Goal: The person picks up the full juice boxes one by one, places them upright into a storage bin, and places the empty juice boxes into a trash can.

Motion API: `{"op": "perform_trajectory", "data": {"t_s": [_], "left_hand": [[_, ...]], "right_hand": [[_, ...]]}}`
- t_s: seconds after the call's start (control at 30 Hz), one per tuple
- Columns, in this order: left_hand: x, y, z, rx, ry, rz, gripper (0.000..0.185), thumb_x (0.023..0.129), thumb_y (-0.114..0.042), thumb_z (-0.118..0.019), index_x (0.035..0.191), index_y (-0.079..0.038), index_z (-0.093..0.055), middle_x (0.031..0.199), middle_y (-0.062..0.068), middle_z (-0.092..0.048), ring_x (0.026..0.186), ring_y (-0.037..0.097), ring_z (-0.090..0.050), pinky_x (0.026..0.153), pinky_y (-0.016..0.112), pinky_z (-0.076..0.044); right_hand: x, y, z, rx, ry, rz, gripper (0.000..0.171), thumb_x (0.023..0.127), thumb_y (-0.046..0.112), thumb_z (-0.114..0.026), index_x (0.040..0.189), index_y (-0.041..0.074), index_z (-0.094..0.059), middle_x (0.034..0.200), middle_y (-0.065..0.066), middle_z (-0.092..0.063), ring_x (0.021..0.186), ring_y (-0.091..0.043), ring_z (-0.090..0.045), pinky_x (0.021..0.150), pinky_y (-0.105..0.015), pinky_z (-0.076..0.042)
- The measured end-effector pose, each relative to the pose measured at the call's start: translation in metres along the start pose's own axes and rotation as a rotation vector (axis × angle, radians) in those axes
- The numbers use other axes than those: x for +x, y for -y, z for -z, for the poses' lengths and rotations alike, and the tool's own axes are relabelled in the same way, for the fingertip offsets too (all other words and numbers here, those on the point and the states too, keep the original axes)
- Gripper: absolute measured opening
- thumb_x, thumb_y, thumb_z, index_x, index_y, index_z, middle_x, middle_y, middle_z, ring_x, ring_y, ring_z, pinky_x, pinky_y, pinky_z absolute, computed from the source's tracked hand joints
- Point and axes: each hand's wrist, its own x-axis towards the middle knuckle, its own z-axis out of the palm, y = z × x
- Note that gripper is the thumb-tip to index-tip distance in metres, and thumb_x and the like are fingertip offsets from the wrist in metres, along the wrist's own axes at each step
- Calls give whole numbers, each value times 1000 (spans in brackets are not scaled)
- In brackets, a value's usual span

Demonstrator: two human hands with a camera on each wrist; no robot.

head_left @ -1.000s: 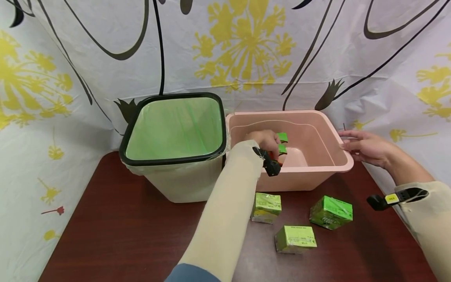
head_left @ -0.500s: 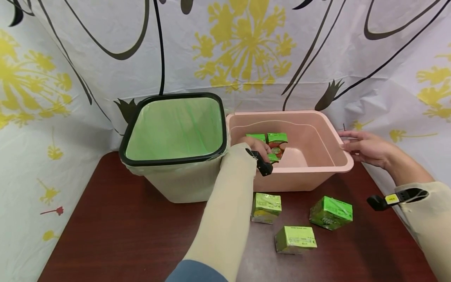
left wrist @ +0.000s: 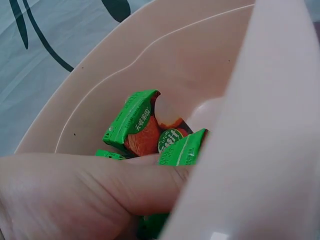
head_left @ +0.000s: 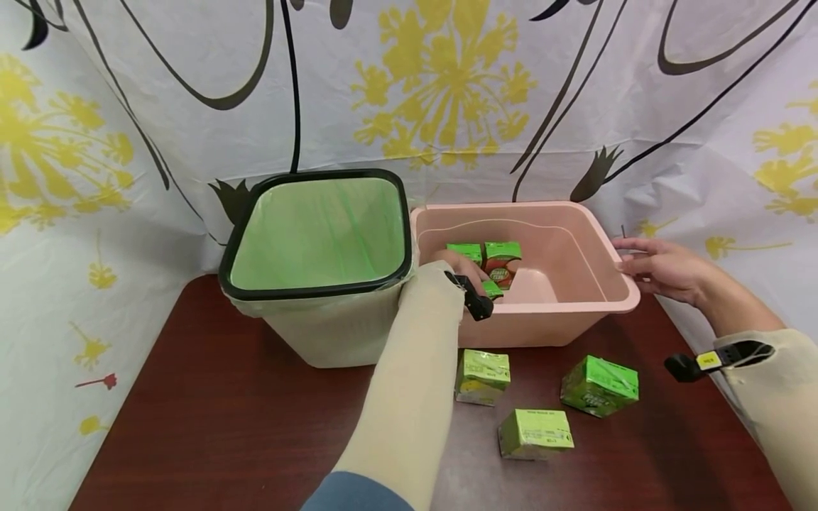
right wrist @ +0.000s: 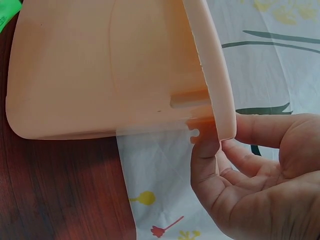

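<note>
In the head view, my left hand (head_left: 468, 268) reaches into the left part of a pink plastic tub (head_left: 588, 306). It grips a small green package (head_left: 492, 289) near the tub's front wall; the left wrist view shows the thumb along it, while most fingers are hidden. Just behind stand another green package (head_left: 502, 264) with a red-brown picture and a further green one (head_left: 465, 250), partly covered by the hand. My right hand (head_left: 671, 270) pinches the tub's right rim, thumb on one side and fingers curled beneath, as the right wrist view (right wrist: 227, 115) shows.
Left of the tub stands a pale bin (head_left: 319, 333) with a black rim and a liner. On the dark red table (head_left: 224, 411) in front lie two yellow-green boxes, one nearer the tub (head_left: 483, 376) and one closer (head_left: 535, 433), plus a green box (head_left: 601, 385). Patterned cloth (head_left: 447, 106) hangs behind.
My left hand has shifted left and lower inside the tub, uncovering the green packages behind it. The package at its fingers has sunk slightly toward the front wall. My right hand stays on the rim.
</note>
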Motion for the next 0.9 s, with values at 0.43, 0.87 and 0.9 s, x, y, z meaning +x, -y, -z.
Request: {"op": "perform_trajectory", "data": {"t_s": [0.43, 0.87, 0.9], "left_hand": [[-55, -25, -14, 78, -95, -3, 83, 93, -26, -76, 162, -27, -29, 167, -6, -23, 151, 9, -22, 101, 22, -46], [62, 4, 27, 570, 74, -123, 64, 99, -52, -61, 157, -38, -38, 161, -14, -32, 145, 1, -28, 114, 21, -30], [60, 4, 29, 685, 99, -195, 66, 98, -60, -57, 157, -37, -38, 163, -10, -31, 147, 3, -26, 114, 19, -27]], "right_hand": [[0, 1, -1, 10, -1, 9, 42, 104, -3, -49, 106, 35, -67, 99, 4, -70, 87, -10, -68, 72, -28, -59], [2, 0, -1, 28, 3, 9, 42, 104, -4, -50, 106, 34, -67, 99, 4, -70, 87, -11, -68, 71, -28, -59], [1, 0, -1, 29, 4, 9, 42, 104, -4, -50, 106, 34, -67, 99, 4, -70, 87, -11, -68, 71, -28, -59]]}}
